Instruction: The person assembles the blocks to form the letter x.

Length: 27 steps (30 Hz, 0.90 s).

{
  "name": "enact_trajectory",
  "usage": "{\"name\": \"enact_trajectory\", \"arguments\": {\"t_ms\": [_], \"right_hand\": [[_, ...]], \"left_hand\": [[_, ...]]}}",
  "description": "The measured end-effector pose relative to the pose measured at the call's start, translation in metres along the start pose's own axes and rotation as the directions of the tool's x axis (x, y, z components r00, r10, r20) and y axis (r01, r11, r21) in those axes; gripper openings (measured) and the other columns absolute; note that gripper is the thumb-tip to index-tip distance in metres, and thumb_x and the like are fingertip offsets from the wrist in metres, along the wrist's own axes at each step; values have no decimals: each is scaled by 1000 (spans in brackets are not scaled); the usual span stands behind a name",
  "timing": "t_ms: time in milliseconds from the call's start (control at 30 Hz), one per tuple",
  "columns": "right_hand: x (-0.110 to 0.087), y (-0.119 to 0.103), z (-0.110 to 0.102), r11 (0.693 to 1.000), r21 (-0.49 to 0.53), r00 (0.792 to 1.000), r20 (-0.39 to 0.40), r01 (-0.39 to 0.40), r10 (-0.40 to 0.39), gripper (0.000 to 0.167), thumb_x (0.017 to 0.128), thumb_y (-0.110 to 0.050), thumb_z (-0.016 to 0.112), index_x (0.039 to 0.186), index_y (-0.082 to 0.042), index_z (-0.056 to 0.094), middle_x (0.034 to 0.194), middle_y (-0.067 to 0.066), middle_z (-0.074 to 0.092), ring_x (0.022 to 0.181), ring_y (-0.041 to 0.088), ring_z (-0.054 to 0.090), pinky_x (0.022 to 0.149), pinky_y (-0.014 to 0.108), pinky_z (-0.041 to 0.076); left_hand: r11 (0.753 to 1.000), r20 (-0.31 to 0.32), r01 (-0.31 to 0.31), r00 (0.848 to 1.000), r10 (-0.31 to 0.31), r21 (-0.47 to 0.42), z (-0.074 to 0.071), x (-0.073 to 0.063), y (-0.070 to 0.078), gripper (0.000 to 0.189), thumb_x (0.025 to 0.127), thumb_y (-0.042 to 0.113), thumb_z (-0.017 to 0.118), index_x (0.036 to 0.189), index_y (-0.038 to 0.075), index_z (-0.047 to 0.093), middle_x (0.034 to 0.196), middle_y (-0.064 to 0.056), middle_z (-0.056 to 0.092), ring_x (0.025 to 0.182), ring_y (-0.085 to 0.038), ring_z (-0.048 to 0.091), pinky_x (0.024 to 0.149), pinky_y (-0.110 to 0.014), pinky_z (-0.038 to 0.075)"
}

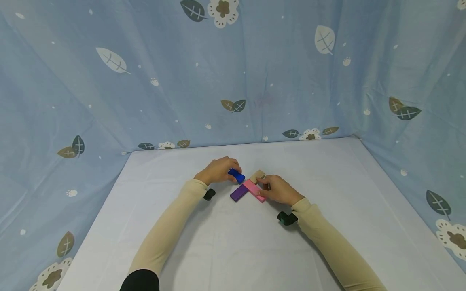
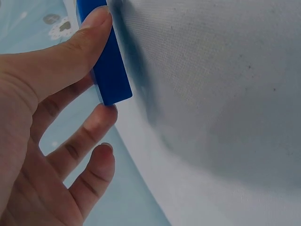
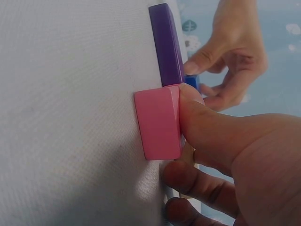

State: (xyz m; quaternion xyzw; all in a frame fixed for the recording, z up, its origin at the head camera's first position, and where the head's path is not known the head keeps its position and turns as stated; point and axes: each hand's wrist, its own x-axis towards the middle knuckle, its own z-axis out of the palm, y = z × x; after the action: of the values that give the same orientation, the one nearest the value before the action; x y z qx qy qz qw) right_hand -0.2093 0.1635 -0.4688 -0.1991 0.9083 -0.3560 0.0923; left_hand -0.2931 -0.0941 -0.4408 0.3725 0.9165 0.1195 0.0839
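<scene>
My left hand (image 1: 218, 169) pinches a blue block (image 1: 236, 175) between thumb and fingers. In the left wrist view, the thumb lies along one face of the blue block (image 2: 112, 70), and two fingers extend below its end. The right hand (image 1: 280, 190) holds a pink block (image 1: 251, 187) near its front end, its thumb against it in the right wrist view. A purple block (image 1: 239, 193) meets the pink one's left side. Behind, a plain wooden block (image 1: 257, 175) extends from the pink block's far side, with the right fingertips at it.
A white cloth (image 1: 225, 246) covers the table under the blocks. Blue leaf-printed curtain (image 1: 174, 72) hangs behind and along both sides. A dark device (image 1: 287, 218) is strapped at the right wrist, another (image 1: 209, 194) at the left.
</scene>
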Motion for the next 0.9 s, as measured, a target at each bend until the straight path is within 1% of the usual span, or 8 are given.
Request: {"name": "enact_trajectory", "arguments": {"t_ms": [67, 167, 333, 433, 533, 733, 867, 900], "right_hand": [[0, 0, 0, 1000, 1, 1000, 1, 2, -2, 52, 94, -16, 76, 139, 5, 61, 78, 2, 55, 70, 13, 48, 58, 22, 39], [0, 1, 1, 1000, 0, 1000, 2, 10, -10, 52, 94, -16, 76, 139, 5, 61, 78, 1, 54, 70, 12, 48, 58, 22, 39], [0, 1, 0, 1000, 3, 1000, 4, 5, -5, 53, 94, -17, 76, 139, 5, 61, 79, 4, 57, 70, 13, 48, 58, 22, 38], [0, 1, 0, 1000, 4, 1000, 6, -3, 3, 52, 94, -17, 76, 139, 4, 61, 87, 6, 64, 73, 14, 49, 60, 23, 40], [0, 0, 0, 1000, 5, 1000, 9, -8, 8, 52, 94, -18, 76, 139, 3, 62, 92, 8, 68, 75, 15, 49, 61, 23, 41], [0, 1, 0, 1000, -1, 1000, 7, -4, 4, 51, 94, -17, 76, 138, 3, 63, 98, 10, 70, 75, 15, 49, 62, 23, 42], [0, 0, 0, 1000, 5, 1000, 9, -5, 5, 52, 94, -17, 76, 139, 3, 61, 88, 8, 65, 72, 14, 49, 59, 23, 40], [0, 0, 0, 1000, 8, 1000, 8, -6, 6, 52, 94, -17, 76, 139, 3, 61, 90, 7, 66, 72, 14, 49, 59, 23, 40]], "left_hand": [[1000, 2, -1, 1000, 1, -1, 0, 0, 1, 33, 88, 31, 83, 119, 21, 77, 124, 6, 71, 120, -20, 60, 102, -48, 53], [1000, 7, -2, 1000, 2, -4, 1, 0, 2, 33, 88, 31, 83, 118, 21, 77, 124, 6, 71, 120, -19, 60, 102, -48, 53], [1000, 15, 3, 1000, -3, -5, 1, 0, 5, 32, 88, 30, 83, 118, 21, 77, 123, 6, 71, 120, -19, 60, 102, -47, 53], [1000, 20, 5, 1000, -5, -4, 2, 0, 6, 32, 88, 30, 83, 118, 21, 77, 123, 6, 71, 120, -19, 60, 102, -47, 53], [1000, 26, 8, 1000, -8, -8, 2, 0, 6, 32, 88, 30, 83, 118, 20, 77, 123, 6, 71, 121, -19, 60, 103, -48, 52], [1000, 32, 8, 999, -8, -14, 3, 1, 6, 32, 88, 28, 84, 118, 20, 77, 125, 5, 70, 123, -20, 60, 104, -48, 52], [1000, 33, 6, 999, -5, -14, 4, 2, 5, 32, 88, 29, 83, 119, 21, 77, 125, 5, 70, 123, -20, 60, 104, -48, 52], [1000, 33, 5, 999, -5, -16, 4, 1, 5, 32, 88, 29, 83, 119, 21, 77, 125, 5, 70, 123, -20, 60, 104, -48, 52]]}}
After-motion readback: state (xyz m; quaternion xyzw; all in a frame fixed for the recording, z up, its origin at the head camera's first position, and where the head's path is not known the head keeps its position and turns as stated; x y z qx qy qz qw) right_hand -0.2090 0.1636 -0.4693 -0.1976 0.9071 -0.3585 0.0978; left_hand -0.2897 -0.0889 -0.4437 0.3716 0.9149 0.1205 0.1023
